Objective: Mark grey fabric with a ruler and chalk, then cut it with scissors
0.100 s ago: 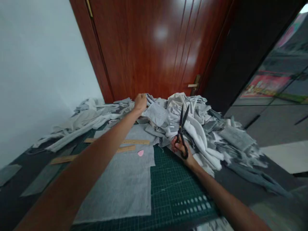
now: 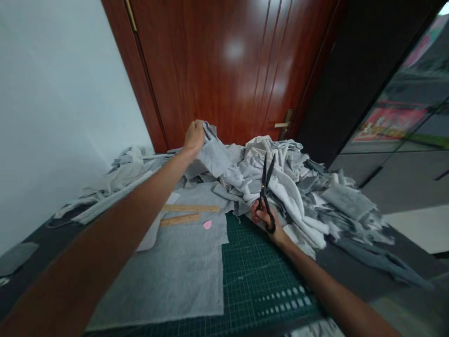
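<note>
My left hand (image 2: pixel 195 135) pinches a grey cloth (image 2: pixel 214 157) at its upper edge, fingers pressed together on it; the rest hangs down and to the right of that grip, onto the pile (image 2: pixel 293 201). My right hand (image 2: pixel 264 218), lower and well to the right, has its fingers curled round the handles of the scissors (image 2: pixel 263 188), blades parted, tips pointing up and away from me.

To raise this cloth well, I judge I should draw it slowly and evenly, since its lower part seems mixed into the pile and could drag other pieces along; where it ends I cannot tell. I would keep the parted blades turned from the cloth, as they might snag it.

The door (image 2: pixel 217 70) stands beyond my left grip, so up and toward me looks the safer way. Nearer me than that grip, two rulers (image 2: pixel 194 208) and a pink piece (image 2: pixel 207 224) lie on a sheet (image 2: pixel 189 281); a low sweep could shift them. Most room seems to be over the mat (image 2: pixel 249 267), nearer me than my right hand, past the sheet's right edge.
</note>
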`<state>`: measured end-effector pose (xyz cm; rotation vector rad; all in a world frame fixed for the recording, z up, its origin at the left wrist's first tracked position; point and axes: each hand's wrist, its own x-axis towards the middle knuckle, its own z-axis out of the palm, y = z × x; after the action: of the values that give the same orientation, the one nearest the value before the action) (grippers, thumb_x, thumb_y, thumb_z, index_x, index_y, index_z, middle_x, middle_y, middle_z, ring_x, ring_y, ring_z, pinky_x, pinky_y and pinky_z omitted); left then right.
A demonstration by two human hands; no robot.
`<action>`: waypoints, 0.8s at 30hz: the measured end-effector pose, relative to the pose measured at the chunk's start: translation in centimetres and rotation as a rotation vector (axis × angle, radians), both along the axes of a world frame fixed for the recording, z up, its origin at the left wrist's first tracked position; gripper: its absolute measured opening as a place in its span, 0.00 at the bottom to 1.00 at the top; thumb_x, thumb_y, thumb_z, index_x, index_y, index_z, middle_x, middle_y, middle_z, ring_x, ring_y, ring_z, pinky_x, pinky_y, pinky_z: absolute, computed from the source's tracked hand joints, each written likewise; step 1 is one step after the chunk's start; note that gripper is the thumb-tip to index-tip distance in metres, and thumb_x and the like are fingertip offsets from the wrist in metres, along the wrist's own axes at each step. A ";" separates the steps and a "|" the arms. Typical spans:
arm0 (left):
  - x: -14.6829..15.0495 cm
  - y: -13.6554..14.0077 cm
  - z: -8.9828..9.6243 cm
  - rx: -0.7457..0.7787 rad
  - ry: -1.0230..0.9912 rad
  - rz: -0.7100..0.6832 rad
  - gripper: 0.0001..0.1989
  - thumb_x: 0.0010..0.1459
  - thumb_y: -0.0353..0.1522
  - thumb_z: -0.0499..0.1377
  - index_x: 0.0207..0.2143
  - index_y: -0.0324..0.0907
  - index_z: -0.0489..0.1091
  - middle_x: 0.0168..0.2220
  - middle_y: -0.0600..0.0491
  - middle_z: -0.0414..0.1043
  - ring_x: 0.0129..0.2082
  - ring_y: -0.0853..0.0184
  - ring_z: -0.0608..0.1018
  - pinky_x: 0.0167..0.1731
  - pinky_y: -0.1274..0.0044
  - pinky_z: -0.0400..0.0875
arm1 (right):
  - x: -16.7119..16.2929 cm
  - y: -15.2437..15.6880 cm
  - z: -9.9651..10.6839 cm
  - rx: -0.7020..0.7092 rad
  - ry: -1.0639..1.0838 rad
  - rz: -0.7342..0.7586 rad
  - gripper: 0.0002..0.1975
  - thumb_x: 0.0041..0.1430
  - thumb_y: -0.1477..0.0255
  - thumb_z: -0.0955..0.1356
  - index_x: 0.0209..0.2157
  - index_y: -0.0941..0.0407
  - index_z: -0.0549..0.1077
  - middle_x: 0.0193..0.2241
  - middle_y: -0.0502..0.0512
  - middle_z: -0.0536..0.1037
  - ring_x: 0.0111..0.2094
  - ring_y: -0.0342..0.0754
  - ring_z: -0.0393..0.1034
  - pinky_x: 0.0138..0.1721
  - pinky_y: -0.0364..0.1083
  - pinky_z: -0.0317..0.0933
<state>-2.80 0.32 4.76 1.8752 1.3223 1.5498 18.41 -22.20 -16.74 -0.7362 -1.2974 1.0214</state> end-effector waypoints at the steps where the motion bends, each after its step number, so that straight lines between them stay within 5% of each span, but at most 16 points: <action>1: -1.0 0.0 1.8 0.029 0.022 0.038 0.15 0.75 0.34 0.46 0.36 0.43 0.66 0.41 0.47 0.74 0.46 0.59 0.77 0.50 0.68 0.67 | -0.1 -0.1 0.0 -0.001 -0.007 0.001 0.17 0.63 0.56 0.72 0.41 0.53 0.67 0.28 0.46 0.65 0.26 0.43 0.58 0.30 0.44 0.57; 5: -5.2 -1.1 8.5 0.289 0.142 0.263 0.05 0.76 0.29 0.50 0.46 0.41 0.65 0.48 0.50 0.73 0.47 0.69 0.73 0.54 0.72 0.63 | -0.2 -0.5 0.0 -0.017 -0.067 0.004 0.16 0.64 0.57 0.71 0.40 0.53 0.67 0.30 0.47 0.65 0.28 0.43 0.59 0.31 0.44 0.58; 7: -6.9 -2.1 10.2 0.330 0.161 0.309 0.07 0.76 0.27 0.48 0.50 0.38 0.64 0.52 0.49 0.71 0.50 0.70 0.71 0.56 0.72 0.61 | -0.2 -0.8 0.2 -0.028 -0.115 0.002 0.16 0.65 0.56 0.71 0.39 0.53 0.67 0.30 0.48 0.65 0.29 0.44 0.59 0.32 0.44 0.57; 11: -8.5 -3.9 9.7 0.319 0.317 0.202 0.04 0.71 0.27 0.58 0.46 0.41 0.66 0.47 0.54 0.73 0.46 0.70 0.71 0.54 0.73 0.60 | -0.5 -1.4 0.8 -0.032 -0.204 0.002 0.17 0.65 0.55 0.70 0.40 0.53 0.67 0.31 0.48 0.66 0.30 0.45 0.60 0.34 0.45 0.58; 15: -9.6 -5.0 9.1 0.382 0.326 0.163 0.04 0.72 0.26 0.56 0.48 0.39 0.64 0.47 0.56 0.71 0.44 0.74 0.66 0.53 0.75 0.57 | -0.7 -1.7 1.4 -0.006 -0.280 -0.006 0.18 0.64 0.54 0.71 0.39 0.53 0.67 0.31 0.48 0.67 0.31 0.45 0.61 0.35 0.45 0.58; 20: -10.1 -6.5 11.7 0.488 0.382 0.220 0.08 0.71 0.32 0.56 0.48 0.35 0.67 0.46 0.56 0.72 0.42 0.75 0.66 0.49 0.76 0.59 | -0.8 -1.9 1.5 -0.014 -0.329 -0.045 0.20 0.62 0.51 0.71 0.37 0.53 0.67 0.30 0.48 0.67 0.31 0.45 0.61 0.35 0.45 0.59; 24: -9.2 -8.8 13.0 0.509 0.745 0.217 0.21 0.68 0.40 0.52 0.45 0.28 0.73 0.41 0.53 0.74 0.42 0.71 0.74 0.48 0.75 0.64 | -0.9 -2.0 1.6 -0.039 -0.290 -0.016 0.22 0.59 0.51 0.74 0.38 0.53 0.68 0.30 0.48 0.67 0.31 0.45 0.61 0.34 0.45 0.58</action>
<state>-11.97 -8.47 17.79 2.9089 1.5514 1.4280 17.48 -24.20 -15.15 -0.9492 -1.5195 0.9536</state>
